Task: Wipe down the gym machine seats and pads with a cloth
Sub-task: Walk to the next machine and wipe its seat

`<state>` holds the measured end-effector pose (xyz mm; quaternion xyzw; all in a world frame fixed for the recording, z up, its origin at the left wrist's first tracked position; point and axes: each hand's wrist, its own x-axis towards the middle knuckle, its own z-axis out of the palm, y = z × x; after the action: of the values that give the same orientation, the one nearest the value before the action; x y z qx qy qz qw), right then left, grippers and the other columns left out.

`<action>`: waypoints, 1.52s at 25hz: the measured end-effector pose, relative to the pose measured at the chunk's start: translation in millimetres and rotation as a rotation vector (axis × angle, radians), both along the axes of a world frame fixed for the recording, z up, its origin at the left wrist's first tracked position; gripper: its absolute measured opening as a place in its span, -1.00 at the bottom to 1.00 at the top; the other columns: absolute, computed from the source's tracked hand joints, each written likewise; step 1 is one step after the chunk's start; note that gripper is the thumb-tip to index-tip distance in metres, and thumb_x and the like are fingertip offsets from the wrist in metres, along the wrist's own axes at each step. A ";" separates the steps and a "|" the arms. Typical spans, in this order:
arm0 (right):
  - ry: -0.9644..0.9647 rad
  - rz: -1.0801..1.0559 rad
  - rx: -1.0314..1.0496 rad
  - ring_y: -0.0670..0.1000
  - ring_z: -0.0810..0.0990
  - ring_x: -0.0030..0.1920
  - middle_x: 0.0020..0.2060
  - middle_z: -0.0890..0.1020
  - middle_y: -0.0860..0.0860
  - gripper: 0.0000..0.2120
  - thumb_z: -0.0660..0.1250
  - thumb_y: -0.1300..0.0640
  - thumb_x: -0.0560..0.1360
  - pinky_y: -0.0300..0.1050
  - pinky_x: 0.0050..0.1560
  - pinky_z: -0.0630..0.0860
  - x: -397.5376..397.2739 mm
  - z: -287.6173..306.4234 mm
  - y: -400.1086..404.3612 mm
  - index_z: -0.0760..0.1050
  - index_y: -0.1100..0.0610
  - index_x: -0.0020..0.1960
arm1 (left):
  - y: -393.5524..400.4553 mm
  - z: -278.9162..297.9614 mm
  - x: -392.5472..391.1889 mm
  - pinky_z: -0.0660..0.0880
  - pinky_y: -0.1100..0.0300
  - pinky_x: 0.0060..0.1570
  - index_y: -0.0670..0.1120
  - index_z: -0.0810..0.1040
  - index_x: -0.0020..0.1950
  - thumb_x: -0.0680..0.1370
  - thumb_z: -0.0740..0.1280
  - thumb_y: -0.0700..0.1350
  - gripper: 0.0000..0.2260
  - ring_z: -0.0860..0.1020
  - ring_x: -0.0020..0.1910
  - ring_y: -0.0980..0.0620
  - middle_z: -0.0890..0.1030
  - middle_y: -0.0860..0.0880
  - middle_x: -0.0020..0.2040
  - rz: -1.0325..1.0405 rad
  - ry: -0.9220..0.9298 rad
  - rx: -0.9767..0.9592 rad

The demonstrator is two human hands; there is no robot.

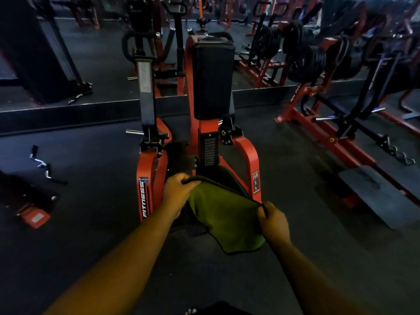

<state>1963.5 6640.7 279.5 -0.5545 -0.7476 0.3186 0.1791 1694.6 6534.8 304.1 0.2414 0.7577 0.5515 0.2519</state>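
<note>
A green cloth (pixel 223 218) with a dark hem hangs stretched between both hands. My left hand (pixel 178 190) grips its upper left corner and my right hand (pixel 273 220) pinches its right corner. The cloth is held just above and in front of the black seat (pixel 225 177) of a red gym machine (pixel 248 153), hiding most of the seat. The machine's tall black back pad (pixel 212 76) stands upright behind the seat, well beyond my hands.
A black lever arm (pixel 145 87) rises on the machine's left side. Red racks with weight plates (pixel 318 62) stand at the right, with a black footplate (pixel 372 192) low on the floor. A handle attachment (pixel 43 164) lies on the dark floor at left.
</note>
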 end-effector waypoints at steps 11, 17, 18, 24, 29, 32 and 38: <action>0.651 0.125 -0.586 0.07 0.64 -0.28 -0.17 0.62 0.14 -0.86 0.29 0.27 0.63 -0.02 -0.27 0.63 -43.9 38.2 29.9 0.49 0.11 0.15 | 14.4 -12.5 50.3 0.38 0.18 -0.32 -0.02 0.57 -0.35 0.58 0.42 -0.08 -0.70 0.44 -0.47 0.23 0.53 0.12 -0.49 -0.113 -0.022 -0.018; 0.431 0.468 -0.333 -0.05 0.72 -0.10 -0.14 0.72 0.10 -0.79 0.46 0.34 0.49 -0.05 -0.10 0.62 -43.6 51.2 40.7 0.56 0.17 0.09 | 33.0 -6.0 57.6 0.44 0.17 -0.25 -0.01 0.61 -0.28 0.60 0.40 -0.06 -0.76 0.48 -0.40 0.30 0.59 0.11 -0.40 -0.131 0.063 0.057; 0.381 0.446 -0.208 -0.07 0.71 -0.18 -0.21 0.72 0.07 -0.82 0.49 0.33 0.47 -0.08 -0.13 0.61 -47.3 52.2 40.6 0.58 0.15 0.02 | 34.3 -5.1 59.2 0.50 0.14 -0.18 -0.02 0.66 -0.21 0.59 0.41 -0.06 -0.81 0.54 -0.33 0.26 0.66 0.06 -0.32 -0.156 0.060 0.073; 0.308 0.314 0.003 -0.10 0.69 -0.26 -0.26 0.71 -0.04 -0.89 0.49 0.11 0.49 -0.11 -0.18 0.61 -57.3 59.2 42.7 0.56 0.03 -0.12 | 39.8 2.5 69.2 0.60 0.13 0.11 0.01 0.67 0.19 0.32 0.61 0.01 -0.55 0.68 0.08 0.03 0.73 0.02 0.05 -0.404 0.058 0.075; 0.165 0.416 0.168 -0.08 0.62 -0.38 -0.39 0.63 -0.02 -0.83 0.45 -0.04 0.52 -0.07 -0.31 0.55 -42.3 69.1 59.7 0.53 0.01 -0.13 | 47.2 23.4 67.6 0.53 0.23 -0.03 -0.08 0.70 0.11 0.48 0.48 -0.23 -0.78 0.66 -0.02 0.03 0.69 0.04 -0.06 -0.361 0.344 0.016; 0.149 0.441 0.279 -0.07 0.59 -0.38 -0.42 0.59 -0.03 -0.80 0.44 -0.09 0.52 -0.03 -0.34 0.53 -39.7 71.1 64.9 0.53 0.00 -0.16 | 52.0 35.3 71.0 0.52 0.26 0.05 -0.10 0.69 0.13 0.54 0.38 -0.24 -0.79 0.62 0.03 0.10 0.69 -0.02 0.06 -0.347 0.425 0.040; 0.263 0.452 0.093 -0.03 0.63 -0.43 -0.41 0.65 -0.01 -0.85 0.39 -0.04 0.57 0.04 -0.28 0.63 -40.7 80.7 65.8 0.51 -0.04 -0.15 | 62.6 32.4 84.9 0.45 0.23 0.21 -0.11 0.60 0.32 0.55 0.43 -0.18 -0.67 0.57 0.19 0.02 0.62 -0.10 0.20 -0.468 0.538 0.041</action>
<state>1922.8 6706.4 360.2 -0.3187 -0.8366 0.3852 0.2241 1779.5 6597.4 336.5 0.5501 0.7098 0.4106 0.1578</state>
